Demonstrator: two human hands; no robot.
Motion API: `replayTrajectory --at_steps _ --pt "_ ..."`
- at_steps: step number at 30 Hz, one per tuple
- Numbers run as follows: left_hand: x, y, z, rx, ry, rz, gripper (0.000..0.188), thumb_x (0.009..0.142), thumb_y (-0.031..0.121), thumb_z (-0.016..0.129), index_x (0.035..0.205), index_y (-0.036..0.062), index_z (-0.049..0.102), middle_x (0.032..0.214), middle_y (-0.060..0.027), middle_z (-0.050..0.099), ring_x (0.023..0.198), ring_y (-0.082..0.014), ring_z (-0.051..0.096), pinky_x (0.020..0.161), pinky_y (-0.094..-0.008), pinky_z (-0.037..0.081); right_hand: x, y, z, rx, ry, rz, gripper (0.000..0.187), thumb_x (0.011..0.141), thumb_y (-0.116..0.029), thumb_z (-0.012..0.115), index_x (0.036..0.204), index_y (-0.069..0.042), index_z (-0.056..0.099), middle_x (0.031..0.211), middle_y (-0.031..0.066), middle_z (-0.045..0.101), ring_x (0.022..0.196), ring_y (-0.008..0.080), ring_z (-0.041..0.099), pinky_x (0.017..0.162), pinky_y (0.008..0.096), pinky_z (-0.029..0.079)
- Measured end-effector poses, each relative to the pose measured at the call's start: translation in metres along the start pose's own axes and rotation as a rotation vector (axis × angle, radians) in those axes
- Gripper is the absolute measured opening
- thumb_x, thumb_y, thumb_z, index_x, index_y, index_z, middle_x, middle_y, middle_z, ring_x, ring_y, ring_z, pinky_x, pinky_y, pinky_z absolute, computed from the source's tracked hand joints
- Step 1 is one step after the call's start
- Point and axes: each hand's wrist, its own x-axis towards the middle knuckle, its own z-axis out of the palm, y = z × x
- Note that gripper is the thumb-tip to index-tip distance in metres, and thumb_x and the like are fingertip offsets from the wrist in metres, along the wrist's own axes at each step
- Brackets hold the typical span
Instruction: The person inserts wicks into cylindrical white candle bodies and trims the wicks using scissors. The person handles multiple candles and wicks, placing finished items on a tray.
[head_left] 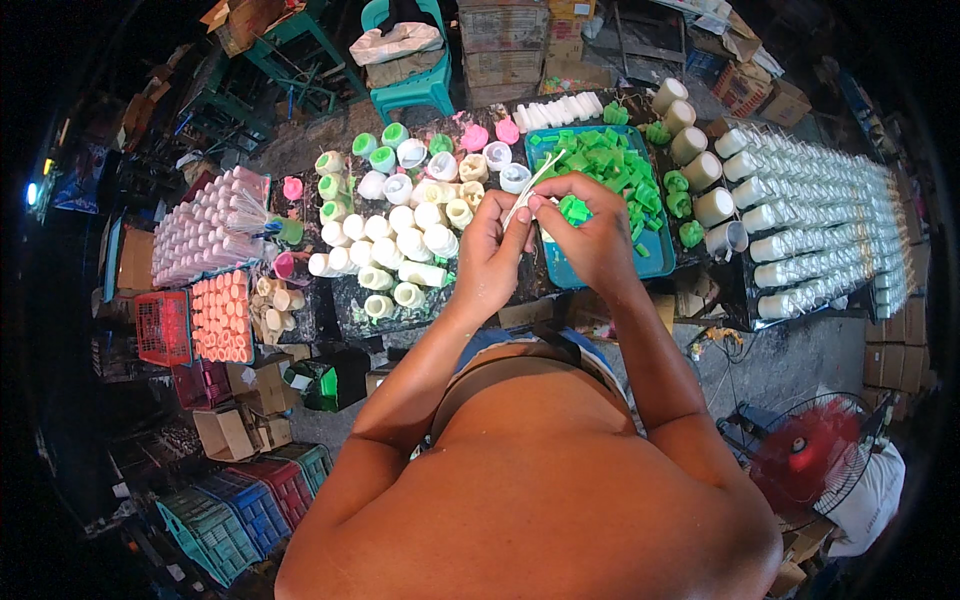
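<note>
Left hand (492,256) and right hand (592,232), fingers pinched on white strands (537,180), seem to be separating them; next calls for a light, steady pull.

The bundle of thin strands (541,175) is off-white, slender and nearly straight. It is raised in the upper centre of the frame, pinched along its lower portion. It slants from lower left to upper right; the upper ends are free and slightly splayed. The exact strand count cannot be determined.
</note>
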Motion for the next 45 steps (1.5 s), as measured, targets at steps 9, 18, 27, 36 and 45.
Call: replayTrajectory --at_steps 9,18,27,36,45 --pt "-0.001 0.002 0.000 -0.068 -0.002 0.002 0.015 0.109 0.017 0.051 0.101 0.0051 0.053 0.075 0.0017 0.052 0.069 -0.0056 0.046 0.064 -0.0231 0.038 0.000 0.000 0.001 -0.028 0.013 -0.007 0.010 0.083 -0.006 0.076 0.089 0.001 0.071 0.085 0.0113 0.073 0.079 0.0204 0.069 0.076 0.0334 0.053" --pt "0.001 -0.001 -0.003 0.009 0.027 0.001 0.016 0.109 0.017 0.051 0.099 0.0048 0.052 0.076 0.0008 0.054 0.070 -0.0057 0.047 0.064 -0.0235 0.038 -0.001 -0.001 0.006 -0.037 0.098 0.014 0.008 0.088 -0.006 0.072 0.091 0.000 0.069 0.084 0.0104 0.072 0.078 0.0184 0.068 0.075 0.0329 0.052" --pt "0.002 0.000 -0.006 -0.010 0.075 -0.036 0.015 0.108 0.017 0.055 0.098 0.0065 0.052 0.079 0.0016 0.053 0.073 -0.0071 0.049 0.068 -0.0234 0.038 0.003 0.007 -0.004 -0.089 0.068 -0.132 0.018 0.088 -0.010 0.076 0.104 -0.002 0.075 0.087 0.0125 0.075 0.080 0.0215 0.071 0.074 0.0344 0.052" --pt "0.004 0.002 -0.005 -0.062 0.080 -0.027 0.011 0.105 0.012 0.056 0.097 0.0057 0.056 0.083 0.0015 0.058 0.074 -0.0064 0.051 0.069 -0.0231 0.040 -0.005 0.010 0.004 -0.062 0.014 0.070 0.016 0.087 -0.012 0.079 0.099 -0.001 0.079 0.086 0.0129 0.076 0.075 0.0195 0.070 0.071 0.0332 0.052" --pt "0.004 -0.001 -0.014 -0.054 0.009 -0.062 0.014 0.106 0.015 0.057 0.097 0.0053 0.059 0.075 0.0019 0.058 0.070 -0.0043 0.050 0.064 -0.0217 0.039 0.000 0.001 0.002 0.083 -0.082 0.073 0.020 0.090 -0.007 0.075 0.108 0.000 0.074 0.087 0.0081 0.074 0.077 0.0102 0.066 0.069 0.0271 0.051"
